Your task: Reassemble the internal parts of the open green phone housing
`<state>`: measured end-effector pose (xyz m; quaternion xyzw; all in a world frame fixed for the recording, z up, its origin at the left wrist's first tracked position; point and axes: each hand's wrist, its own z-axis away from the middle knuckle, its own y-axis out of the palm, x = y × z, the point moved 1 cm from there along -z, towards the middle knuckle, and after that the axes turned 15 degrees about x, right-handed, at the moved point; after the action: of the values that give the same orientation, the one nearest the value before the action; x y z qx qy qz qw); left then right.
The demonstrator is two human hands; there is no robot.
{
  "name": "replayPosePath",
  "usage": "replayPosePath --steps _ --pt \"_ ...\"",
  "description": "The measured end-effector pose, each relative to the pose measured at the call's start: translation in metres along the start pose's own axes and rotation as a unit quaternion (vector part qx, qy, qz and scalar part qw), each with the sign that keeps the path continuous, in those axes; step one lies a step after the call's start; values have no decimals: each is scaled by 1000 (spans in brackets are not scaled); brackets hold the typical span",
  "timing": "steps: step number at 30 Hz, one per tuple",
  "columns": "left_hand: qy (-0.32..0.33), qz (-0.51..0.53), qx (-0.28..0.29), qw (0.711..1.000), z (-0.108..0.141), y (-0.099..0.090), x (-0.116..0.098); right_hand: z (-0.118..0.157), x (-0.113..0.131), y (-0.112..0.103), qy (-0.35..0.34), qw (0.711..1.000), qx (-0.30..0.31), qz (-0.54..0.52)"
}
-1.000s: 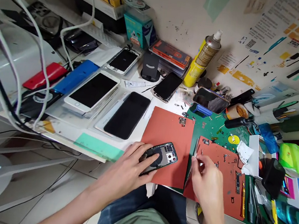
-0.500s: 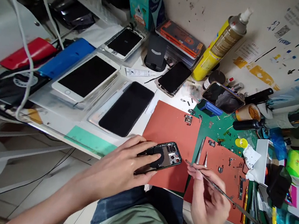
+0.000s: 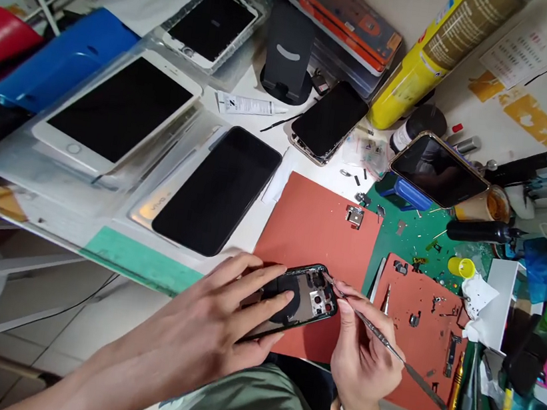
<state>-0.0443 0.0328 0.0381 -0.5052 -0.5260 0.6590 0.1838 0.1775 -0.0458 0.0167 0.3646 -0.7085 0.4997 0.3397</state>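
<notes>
Sitting over the near part of the left red mat (image 3: 319,221), here's the opened smartphone housing (image 3: 301,303), its camera cutouts angled toward the right. The left hand (image 3: 233,317) has it gripped — fingers laid across the inside, one on the dark round patch, thumb down by the near edge. In comes the right hand (image 3: 368,352), fingers pinched narrow around a slim metal spudger (image 3: 381,339), tip right up at the camera corner; whether it touches, I can't tell.

Further out, a small metal part (image 3: 354,216) sits near the mat's far edge. Over on the right red mat (image 3: 428,352) — loose parts all about, with a gold screwdriver (image 3: 455,390) along its right side. Left of the housing lies a black-faced phone (image 3: 218,191), then a white tablet (image 3: 119,111). At the back, a gold-edged phone (image 3: 439,170) leans on a blue stand (image 3: 406,192), near a yellow spray can (image 3: 410,82).
</notes>
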Motion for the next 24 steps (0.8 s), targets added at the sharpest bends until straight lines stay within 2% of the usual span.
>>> replayPosePath --steps 5,14,24 --pt "-11 -3 13 1000 2 7 -1 -1 -5 1 -13 999 27 16" --pt "-28 0 -5 1000 4 10 0 -3 -1 0 1 998 39 44" --pt "-16 -17 -10 1000 3 10 0 -10 4 -2 -10 994 80 72"
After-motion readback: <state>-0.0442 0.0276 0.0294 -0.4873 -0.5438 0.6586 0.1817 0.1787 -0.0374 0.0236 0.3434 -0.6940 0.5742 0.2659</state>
